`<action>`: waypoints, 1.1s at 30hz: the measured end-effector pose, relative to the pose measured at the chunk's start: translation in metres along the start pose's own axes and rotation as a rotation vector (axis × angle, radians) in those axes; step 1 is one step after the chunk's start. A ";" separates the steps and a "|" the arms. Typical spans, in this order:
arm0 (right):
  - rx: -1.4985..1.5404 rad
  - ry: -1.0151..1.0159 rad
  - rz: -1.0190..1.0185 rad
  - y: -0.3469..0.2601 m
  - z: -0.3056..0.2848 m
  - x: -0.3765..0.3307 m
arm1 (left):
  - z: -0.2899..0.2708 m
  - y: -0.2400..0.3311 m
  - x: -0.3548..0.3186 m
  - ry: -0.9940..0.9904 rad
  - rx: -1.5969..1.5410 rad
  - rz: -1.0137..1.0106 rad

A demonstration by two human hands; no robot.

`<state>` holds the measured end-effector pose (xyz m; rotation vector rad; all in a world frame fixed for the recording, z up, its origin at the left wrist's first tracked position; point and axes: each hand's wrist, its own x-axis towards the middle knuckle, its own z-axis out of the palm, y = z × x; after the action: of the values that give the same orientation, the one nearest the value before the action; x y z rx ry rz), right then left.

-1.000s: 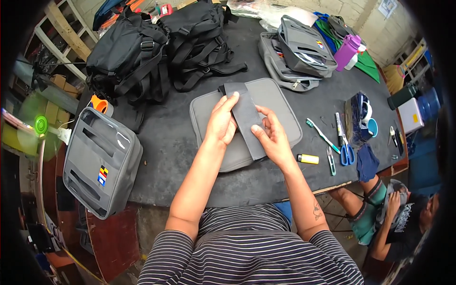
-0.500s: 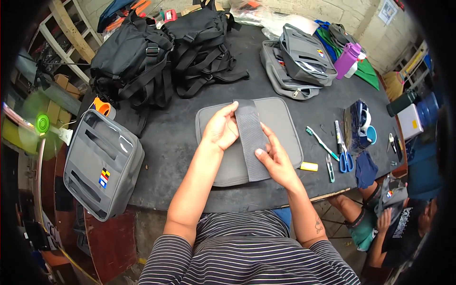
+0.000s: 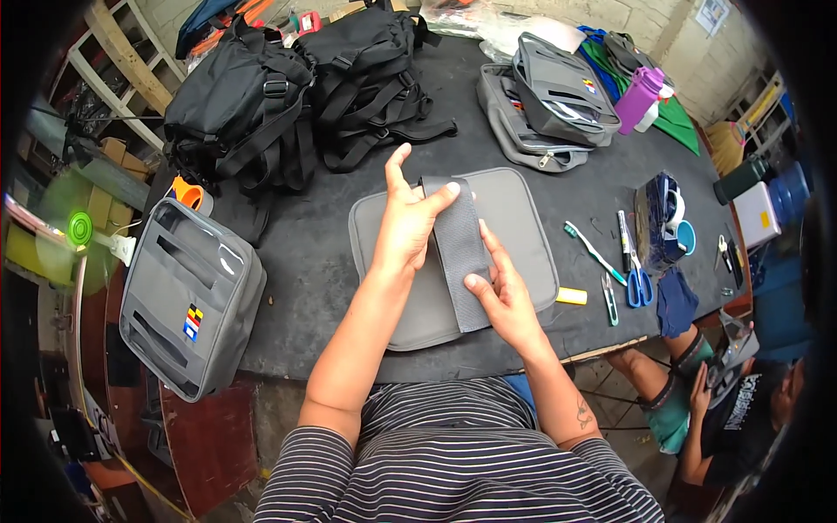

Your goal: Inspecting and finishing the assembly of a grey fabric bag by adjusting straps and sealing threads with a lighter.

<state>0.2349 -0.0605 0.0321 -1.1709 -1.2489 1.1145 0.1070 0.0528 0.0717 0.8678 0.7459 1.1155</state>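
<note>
A grey, flat padded case (image 3: 397, 301) with piped edges and rounded corners lies on the dark table in front of me. A wide grey strap (image 3: 459, 253) runs lengthwise across it. My left hand (image 3: 410, 218) has its thumb pressed on the strap's far end, with the index finger raised and the other fingers partly hidden. My right hand (image 3: 506, 296) grips the strap's right edge lower down, thumb on top and fingers tucked behind. Whether the strap is attached to the case cannot be made out.
A clear-fronted grey case (image 3: 166, 296) stands at the left, black bags (image 3: 244, 105) behind it. More grey cases (image 3: 558, 96) lie stacked at the far right. Toothbrush (image 3: 593, 251), scissors (image 3: 639, 283), snips (image 3: 609, 301) and a yellow piece (image 3: 571, 296) lie rightward. Another person (image 3: 741, 410) sits lower right.
My left hand has changed its hold: its thumb now lies over the strap's far end and its index finger points up. The case has turned slightly; my right hand keeps its grip.
</note>
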 end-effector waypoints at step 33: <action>-0.022 0.033 0.192 0.014 -0.006 0.048 | -0.021 -0.002 0.095 0.108 -0.032 -0.020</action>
<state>0.2425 -0.0118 0.0222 -1.3426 -1.1441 1.2194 0.1160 0.1478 0.0532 0.7760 0.8222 1.1605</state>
